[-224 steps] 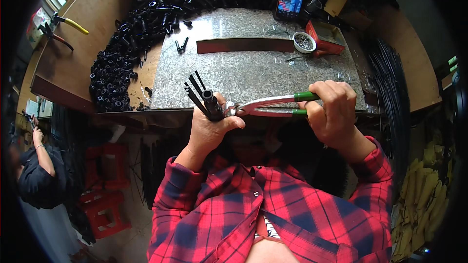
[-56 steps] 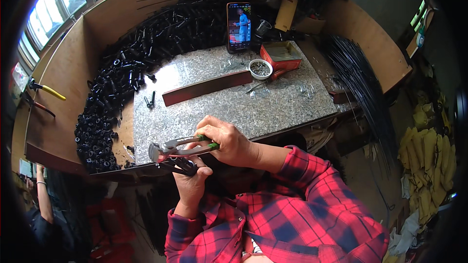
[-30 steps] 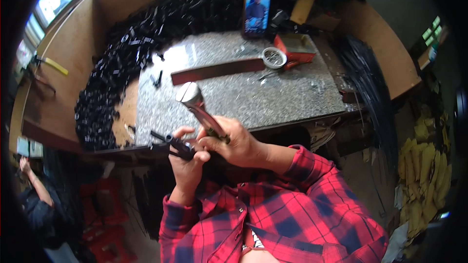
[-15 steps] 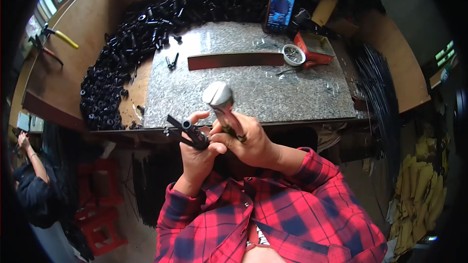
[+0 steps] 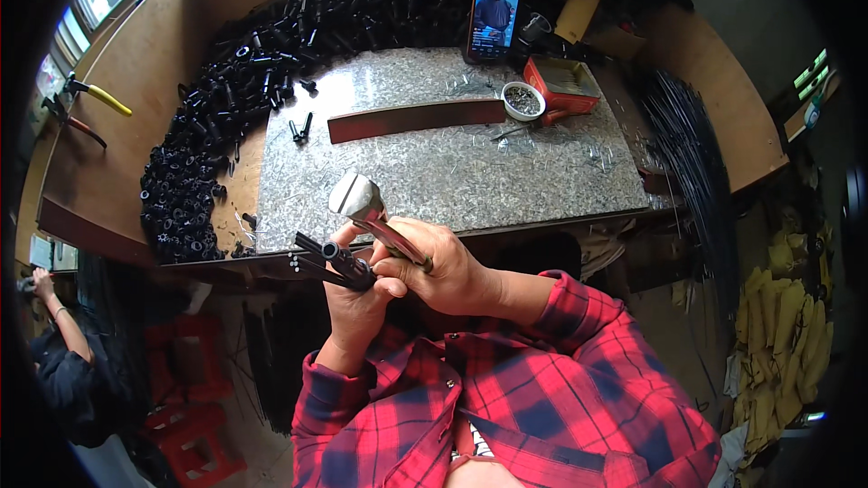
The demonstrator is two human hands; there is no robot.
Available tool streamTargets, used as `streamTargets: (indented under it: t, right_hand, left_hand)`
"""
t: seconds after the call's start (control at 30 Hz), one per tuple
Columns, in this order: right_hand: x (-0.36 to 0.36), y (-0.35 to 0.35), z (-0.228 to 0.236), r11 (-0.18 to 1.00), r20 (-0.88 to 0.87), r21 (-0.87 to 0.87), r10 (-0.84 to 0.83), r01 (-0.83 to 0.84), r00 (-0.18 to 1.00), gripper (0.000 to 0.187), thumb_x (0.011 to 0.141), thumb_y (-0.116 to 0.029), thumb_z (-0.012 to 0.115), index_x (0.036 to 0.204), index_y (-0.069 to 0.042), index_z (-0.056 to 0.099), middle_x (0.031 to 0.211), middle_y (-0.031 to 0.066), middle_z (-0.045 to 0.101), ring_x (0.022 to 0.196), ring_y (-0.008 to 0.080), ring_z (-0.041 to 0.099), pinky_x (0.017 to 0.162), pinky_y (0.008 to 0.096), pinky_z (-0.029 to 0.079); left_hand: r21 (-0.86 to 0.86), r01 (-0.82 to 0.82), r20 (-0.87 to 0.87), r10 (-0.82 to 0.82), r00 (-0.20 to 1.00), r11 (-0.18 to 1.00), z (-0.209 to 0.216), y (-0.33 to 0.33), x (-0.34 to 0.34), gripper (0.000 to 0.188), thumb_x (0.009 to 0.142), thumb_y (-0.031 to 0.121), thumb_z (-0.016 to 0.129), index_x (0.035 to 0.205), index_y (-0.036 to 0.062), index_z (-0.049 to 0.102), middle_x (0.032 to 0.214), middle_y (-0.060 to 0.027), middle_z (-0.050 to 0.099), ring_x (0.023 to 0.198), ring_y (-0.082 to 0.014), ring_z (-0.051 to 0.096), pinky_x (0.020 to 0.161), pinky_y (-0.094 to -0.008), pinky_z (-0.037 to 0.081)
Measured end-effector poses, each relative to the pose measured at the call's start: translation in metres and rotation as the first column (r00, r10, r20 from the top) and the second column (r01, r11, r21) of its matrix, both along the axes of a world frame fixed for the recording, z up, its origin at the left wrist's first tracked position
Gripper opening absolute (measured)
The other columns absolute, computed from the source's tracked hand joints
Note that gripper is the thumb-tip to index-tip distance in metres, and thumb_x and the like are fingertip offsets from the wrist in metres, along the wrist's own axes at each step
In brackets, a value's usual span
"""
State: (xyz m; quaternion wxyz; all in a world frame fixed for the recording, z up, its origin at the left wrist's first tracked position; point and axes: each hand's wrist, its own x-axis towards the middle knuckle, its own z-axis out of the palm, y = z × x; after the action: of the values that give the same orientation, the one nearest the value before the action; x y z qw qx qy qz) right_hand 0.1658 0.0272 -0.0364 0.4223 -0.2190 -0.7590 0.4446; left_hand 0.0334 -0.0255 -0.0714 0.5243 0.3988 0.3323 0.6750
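Note:
In front of the bench edge, my left hand (image 5: 354, 314) is closed around a black tubular part (image 5: 345, 267) together with a bundle of thin black rods (image 5: 310, 255). Their ends stick out to the left, and the tube's round opening faces up. My right hand (image 5: 452, 269) grips a hammer (image 5: 358, 198) by its handle, the silver metal head up and tilted to the left, above the tube. The fingertips of both hands meet at the near end of the tube, so whatever is pinched there is hidden.
A speckled stone slab (image 5: 398, 167) bears a flat brown strip (image 5: 416, 119), a white bowl of small metal bits (image 5: 523, 103) and a red box (image 5: 553, 90). Black tubular parts (image 5: 262, 58) heap up behind and left; a phone (image 5: 494, 19) stands at the back. Long black rods (image 5: 692, 140) lie right.
The hammer head has swung left and slightly down over the tube. Both hands keep their grip close together. The whole view has shifted a little.

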Motion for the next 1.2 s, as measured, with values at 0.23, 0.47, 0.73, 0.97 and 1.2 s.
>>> streamTargets:
  t: [0.23, 0.47, 0.73, 0.97, 1.2]
  right_hand:
    - [0.000, 0.000, 0.000, 1.000, 0.005, 0.004, 0.011, -0.011, 1.000, 0.009, 0.085, -0.007, 0.063, 0.085, -0.001, 0.057, 0.080, 0.0105, 0.057, 0.073, 0.0250, 0.059, 0.066, 0.0340, 0.047]
    - [-0.001, 0.005, -0.006, 0.992, 0.034, 0.125, 0.012, -0.016, 0.999, 0.013, 0.083, -0.009, 0.064, 0.086, 0.000, 0.055, 0.081, 0.0123, 0.057, 0.073, 0.0285, 0.059, 0.065, 0.0355, 0.047]
    - [0.001, 0.005, 0.001, 0.959, 0.065, 0.282, 0.024, -0.041, 0.998, 0.022, 0.074, -0.007, 0.069, 0.086, -0.002, 0.051, 0.084, 0.0154, 0.055, 0.078, 0.0355, 0.059, 0.067, 0.0417, 0.049]
    - [-0.009, 0.009, -0.009, 0.966, 0.001, 0.256, 0.031, -0.030, 1.000, 0.025, 0.074, -0.011, 0.075, 0.087, -0.002, 0.055, 0.081, 0.0116, 0.057, 0.074, 0.0291, 0.059, 0.066, 0.0357, 0.049]
    - [-0.017, 0.012, -0.003, 0.976, 0.127, -0.192, 0.126, -0.101, 0.984, 0.032, 0.073, -0.022, 0.078, 0.082, -0.001, 0.055, 0.075, 0.0038, 0.054, 0.067, 0.0140, 0.051, 0.063, 0.0298, 0.043]
  left_hand:
    - [-0.027, 0.008, -0.005, -0.008, 1.000, 1.000, 0.001, 0.000, -0.002, 0.084, 0.064, 0.025, 0.087, 0.127, -0.0019, 0.038, 0.097, -0.0073, 0.063, 0.087, -0.0114, 0.060, 0.079, -0.0247, 0.048]
    - [0.051, -0.136, -0.121, 0.141, 0.983, 0.989, -0.014, 0.003, -0.006, 0.084, 0.066, 0.025, 0.086, 0.128, -0.0009, 0.036, 0.095, -0.0073, 0.063, 0.086, -0.0119, 0.060, 0.079, -0.0256, 0.048]
    - [0.000, 0.006, -0.189, -0.006, 0.982, 1.000, 0.001, 0.001, -0.007, 0.067, 0.075, 0.024, 0.077, 0.127, 0.0023, 0.041, 0.091, -0.0030, 0.059, 0.077, -0.0082, 0.057, 0.069, -0.0204, 0.046]
    - [-0.004, 0.043, -0.161, -0.044, 0.986, 0.999, -0.020, -0.001, -0.024, 0.098, 0.057, 0.045, 0.083, 0.131, 0.0016, 0.037, 0.102, -0.0066, 0.060, 0.096, -0.0141, 0.058, 0.084, -0.0278, 0.048]
    - [-0.038, 0.110, -0.080, -0.113, 0.990, 0.993, -0.011, -0.004, -0.028, 0.113, 0.052, 0.045, 0.082, 0.141, 0.0012, 0.028, 0.099, -0.0083, 0.066, 0.091, -0.0127, 0.061, 0.077, -0.0233, 0.047]
